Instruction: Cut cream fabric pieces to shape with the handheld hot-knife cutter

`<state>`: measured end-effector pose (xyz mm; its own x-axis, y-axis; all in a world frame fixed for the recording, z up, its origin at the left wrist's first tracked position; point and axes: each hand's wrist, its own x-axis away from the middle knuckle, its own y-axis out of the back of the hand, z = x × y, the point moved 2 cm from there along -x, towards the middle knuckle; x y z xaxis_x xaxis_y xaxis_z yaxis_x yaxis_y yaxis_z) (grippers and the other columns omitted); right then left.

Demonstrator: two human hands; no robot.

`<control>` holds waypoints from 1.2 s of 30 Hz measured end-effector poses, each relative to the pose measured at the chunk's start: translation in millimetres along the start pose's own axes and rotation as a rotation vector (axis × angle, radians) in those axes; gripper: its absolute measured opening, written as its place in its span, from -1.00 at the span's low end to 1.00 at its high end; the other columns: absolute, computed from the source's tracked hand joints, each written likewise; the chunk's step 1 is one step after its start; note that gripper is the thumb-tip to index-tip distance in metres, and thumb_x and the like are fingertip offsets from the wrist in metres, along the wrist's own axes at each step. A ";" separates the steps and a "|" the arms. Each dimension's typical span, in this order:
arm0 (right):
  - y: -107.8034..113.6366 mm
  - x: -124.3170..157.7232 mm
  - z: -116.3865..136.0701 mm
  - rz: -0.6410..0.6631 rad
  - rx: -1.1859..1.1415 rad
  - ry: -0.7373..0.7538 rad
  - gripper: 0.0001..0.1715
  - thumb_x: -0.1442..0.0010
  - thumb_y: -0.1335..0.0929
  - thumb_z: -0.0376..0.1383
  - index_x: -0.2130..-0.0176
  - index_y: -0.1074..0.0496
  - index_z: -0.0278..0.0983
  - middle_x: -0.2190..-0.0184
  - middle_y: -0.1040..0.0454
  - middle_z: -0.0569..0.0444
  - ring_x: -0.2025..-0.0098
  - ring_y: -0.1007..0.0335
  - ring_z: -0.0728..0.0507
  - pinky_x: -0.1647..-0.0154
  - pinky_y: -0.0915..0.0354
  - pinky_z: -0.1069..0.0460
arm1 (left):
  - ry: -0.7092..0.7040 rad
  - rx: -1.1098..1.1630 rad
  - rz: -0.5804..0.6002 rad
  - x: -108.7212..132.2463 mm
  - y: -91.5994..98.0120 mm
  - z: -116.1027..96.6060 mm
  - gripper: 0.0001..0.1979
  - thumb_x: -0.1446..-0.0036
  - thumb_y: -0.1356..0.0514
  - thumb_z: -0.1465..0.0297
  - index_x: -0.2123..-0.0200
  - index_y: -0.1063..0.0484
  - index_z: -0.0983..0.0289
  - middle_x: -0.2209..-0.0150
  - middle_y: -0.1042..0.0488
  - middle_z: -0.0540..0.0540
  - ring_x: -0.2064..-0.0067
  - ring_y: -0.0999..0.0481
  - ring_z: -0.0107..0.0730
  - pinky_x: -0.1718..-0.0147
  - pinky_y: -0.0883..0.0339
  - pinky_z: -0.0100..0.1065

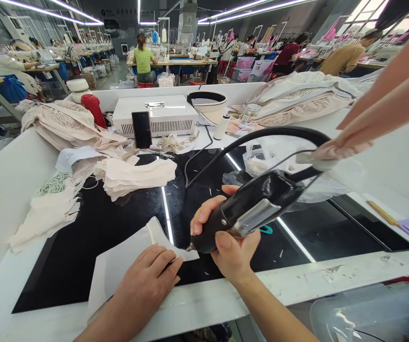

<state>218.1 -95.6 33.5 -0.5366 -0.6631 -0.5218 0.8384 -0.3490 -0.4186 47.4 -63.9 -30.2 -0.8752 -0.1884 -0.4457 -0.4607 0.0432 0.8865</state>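
My right hand [235, 254] is wrapped round a black corded handheld tool [242, 209] with a metal lever on its side. The tool's narrow tip [189, 248] meets the curved edge of a white sheet-like piece [119, 263] near my left fingertips. Palm down, my left hand [150, 273] presses on that piece with fingers curled together. A small dark thing shows between its fingers and thumb; I cannot make out what it is. From the tool's rear a thick black cable [261, 133] loops up, beside a pinkish cloth strip [365, 126] hanging from above.
Black glass [133, 228] covers the tabletop. Left lie stacked beige fabric pieces [138, 175]. Behind stand a phone [141, 130], a vented white box [156, 114], a round container [208, 107] and a thread cone [221, 127]. Plastic bags [279, 159] lie right. People sit at machines beyond.
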 end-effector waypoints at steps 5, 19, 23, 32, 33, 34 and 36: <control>-8.0 0.1 -8.1 0.013 0.014 -0.021 -0.39 -0.17 -0.53 -0.08 -0.10 -0.28 -0.09 0.39 -0.47 0.18 0.54 -0.39 -0.03 0.60 -0.36 0.05 | -0.007 0.000 0.011 -1.0 -1.7 -0.9 -0.73 -0.46 0.01 0.48 -0.05 -0.43 0.43 0.11 -0.53 0.22 0.08 -0.57 -0.14 0.02 -0.57 -0.07; 7.1 0.6 1.2 -0.009 0.090 -0.010 -0.39 -0.18 -0.52 -0.10 -0.13 -0.27 -0.08 0.38 -0.46 0.18 0.53 -0.41 -0.06 0.55 -0.38 -0.01 | -0.007 -0.015 0.009 1.0 -4.0 -1.5 -0.77 -0.42 -0.06 0.50 -0.04 -0.44 0.44 0.11 -0.53 0.24 0.07 -0.56 -0.13 -0.01 -0.54 -0.04; 9.2 0.8 0.6 -0.008 0.106 -0.022 -0.42 -0.19 -0.50 -0.10 -0.10 -0.26 -0.06 0.38 -0.45 0.19 0.52 -0.41 -0.07 0.55 -0.38 -0.01 | -0.003 -0.009 0.011 1.9 -3.2 -1.2 -0.75 -0.44 -0.04 0.50 -0.05 -0.45 0.42 0.09 -0.53 0.22 0.05 -0.56 -0.13 -0.03 -0.53 -0.05; 1.5 4.9 7.1 0.012 0.044 -0.014 -0.39 -0.18 -0.52 -0.06 -0.12 -0.30 -0.07 0.38 -0.46 0.17 0.54 -0.40 -0.05 0.59 -0.37 0.02 | -0.029 -0.042 0.023 -0.2 -0.9 -0.2 -0.75 -0.44 -0.02 0.50 -0.05 -0.44 0.41 0.11 -0.54 0.22 0.06 -0.56 -0.17 0.02 -0.54 -0.13; 0.1 6.1 7.1 0.016 0.048 -0.019 -0.39 -0.17 -0.52 -0.06 -0.12 -0.30 -0.06 0.39 -0.46 0.17 0.54 -0.39 -0.05 0.60 -0.37 0.03 | -0.031 -0.044 0.022 -0.2 -0.7 -0.1 -0.75 -0.44 -0.03 0.50 -0.05 -0.44 0.41 0.11 -0.54 0.22 0.05 -0.56 -0.16 0.02 -0.54 -0.12; -1.3 7.4 6.7 0.021 0.051 -0.023 -0.40 -0.17 -0.52 -0.05 -0.11 -0.30 -0.06 0.39 -0.46 0.17 0.55 -0.39 -0.05 0.60 -0.37 0.03 | -0.028 -0.041 0.022 -0.1 -0.4 0.0 -0.75 -0.44 -0.03 0.50 -0.05 -0.44 0.40 0.12 -0.55 0.22 0.05 -0.56 -0.16 0.03 -0.55 -0.12; -3.2 10.0 5.1 0.028 0.051 -0.023 -0.40 -0.18 -0.51 -0.04 -0.11 -0.30 -0.06 0.39 -0.46 0.17 0.56 -0.38 -0.05 0.62 -0.36 0.04 | -0.020 -0.028 0.016 0.1 0.0 0.3 -0.75 -0.44 -0.03 0.49 -0.05 -0.44 0.40 0.12 -0.55 0.22 0.06 -0.57 -0.14 0.03 -0.56 -0.10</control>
<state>210.5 -104.5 33.4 -0.5108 -0.6879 -0.5156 0.8573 -0.3630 -0.3651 47.3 -63.6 -30.3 -0.8854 -0.1679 -0.4334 -0.4424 0.0187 0.8966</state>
